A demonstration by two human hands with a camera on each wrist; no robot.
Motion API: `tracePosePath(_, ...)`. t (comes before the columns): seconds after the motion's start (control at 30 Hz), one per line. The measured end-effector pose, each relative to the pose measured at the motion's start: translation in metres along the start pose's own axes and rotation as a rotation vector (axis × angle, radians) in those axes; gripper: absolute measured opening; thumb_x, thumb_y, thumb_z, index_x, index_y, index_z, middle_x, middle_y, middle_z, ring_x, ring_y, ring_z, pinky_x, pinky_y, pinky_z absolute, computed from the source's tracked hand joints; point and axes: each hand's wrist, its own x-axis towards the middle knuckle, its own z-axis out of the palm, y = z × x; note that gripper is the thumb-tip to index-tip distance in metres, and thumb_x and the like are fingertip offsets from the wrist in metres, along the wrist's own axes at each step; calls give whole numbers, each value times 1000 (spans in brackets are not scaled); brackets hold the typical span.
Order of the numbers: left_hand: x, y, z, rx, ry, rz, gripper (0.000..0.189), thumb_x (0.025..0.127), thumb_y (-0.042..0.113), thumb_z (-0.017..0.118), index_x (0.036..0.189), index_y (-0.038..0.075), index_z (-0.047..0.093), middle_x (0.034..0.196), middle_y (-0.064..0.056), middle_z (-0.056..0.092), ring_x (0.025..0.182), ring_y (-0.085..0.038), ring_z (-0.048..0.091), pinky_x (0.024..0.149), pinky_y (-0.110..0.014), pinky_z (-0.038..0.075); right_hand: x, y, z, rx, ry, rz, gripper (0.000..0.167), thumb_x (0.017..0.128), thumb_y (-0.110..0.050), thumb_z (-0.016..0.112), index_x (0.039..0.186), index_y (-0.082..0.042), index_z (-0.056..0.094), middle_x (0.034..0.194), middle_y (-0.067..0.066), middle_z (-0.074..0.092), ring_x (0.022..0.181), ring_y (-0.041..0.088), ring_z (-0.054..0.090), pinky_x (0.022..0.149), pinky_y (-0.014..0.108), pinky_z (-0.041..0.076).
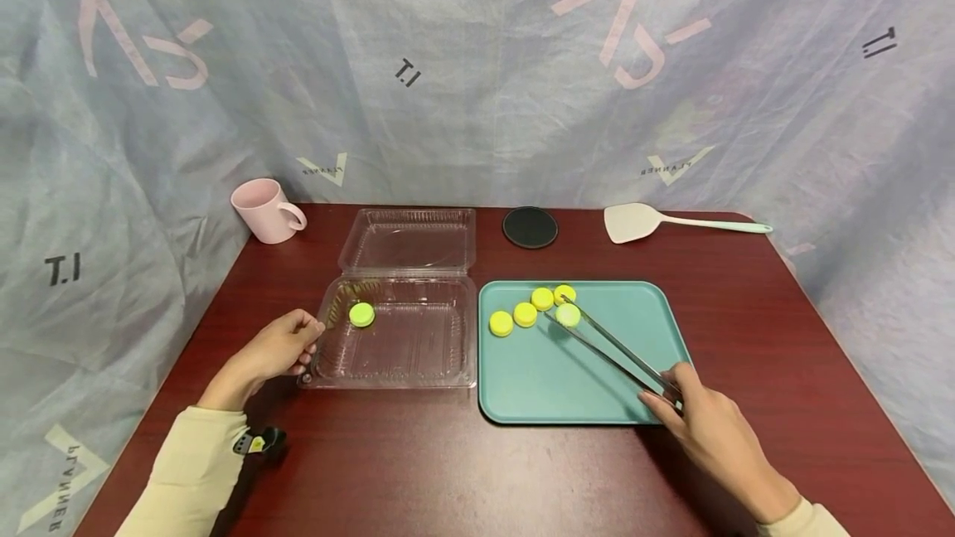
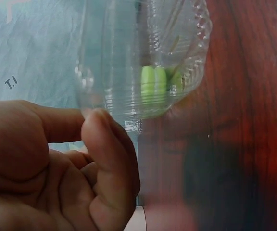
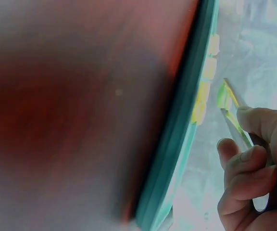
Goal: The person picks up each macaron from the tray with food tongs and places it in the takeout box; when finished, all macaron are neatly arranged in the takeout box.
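At the lower right of the head view, the right hand [image 1: 705,421] grips metal tongs [image 1: 634,356], thumb on one side and fingers curled on the other. Between the tong tips, right of the frame's centre, is a light green macaron [image 1: 568,316], which the right wrist view shows raised clear of the teal tray [image 1: 545,388]. On that tray, four yellow macarons [image 1: 525,315] form a slanting row near the upper left corner. Left of centre, a clear plastic container [image 1: 418,346] lies with its lid folded back toward the top; a bright green macaron [image 1: 361,315] rests in the base's upper left part. The left hand [image 1: 279,346] pinches the container's left rim between thumb and forefinger. Along the far edge of the dark red tabletop [image 1: 373,454] stand a pink mug [image 1: 263,210] at left, a black disc [image 1: 530,227] near the middle and a white spatula [image 1: 682,221] at right.
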Motion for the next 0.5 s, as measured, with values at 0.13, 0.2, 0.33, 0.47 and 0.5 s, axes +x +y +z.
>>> tracePosePath(0.13,0,0,0,-11,-11,19,23,109,18,43,107,-4,45,80,-6,49,66,-16,49,55,-28,48,9,-8,3,4,-6,-2,33,83,-20,84,94,-16,53,66,-16,42,56,3,40,52,31,37)
tracePosePath(0.2,0,1,0,-11,-7,14,22,109,18,43,108,-4,44,80,-6,49,66,-15,49,55,-28,48,14,-11,4,9,-8,-17,33,84,-20,83,94,-16,52,65,-16,41,55,3,40,52,30,37)
tracePosePath(0.33,0,0,0,-5,-3,6,21,109,17,43,108,-4,44,80,-6,48,66,-15,49,55,-28,48,24,-17,5,23,-3,-62,35,84,-19,83,93,-16,50,64,-16,38,54,2,38,51,29,36)
tracePosePath(0.47,0,-2,0,-3,-2,20,22,110,18,43,106,-3,44,79,-5,48,64,-16,49,54,-28,48,31,-20,5,29,-9,-100,37,83,-18,83,93,-16,48,64,-16,39,54,0,38,51,27,35)
tracePosePath(0.5,0,-2,0,-2,-2,25,22,110,18,42,105,-3,44,79,-5,48,64,-16,48,54,-28,47,32,-21,5,28,-13,-108,37,83,-18,84,93,-16,48,65,-17,39,55,0,39,51,27,36)
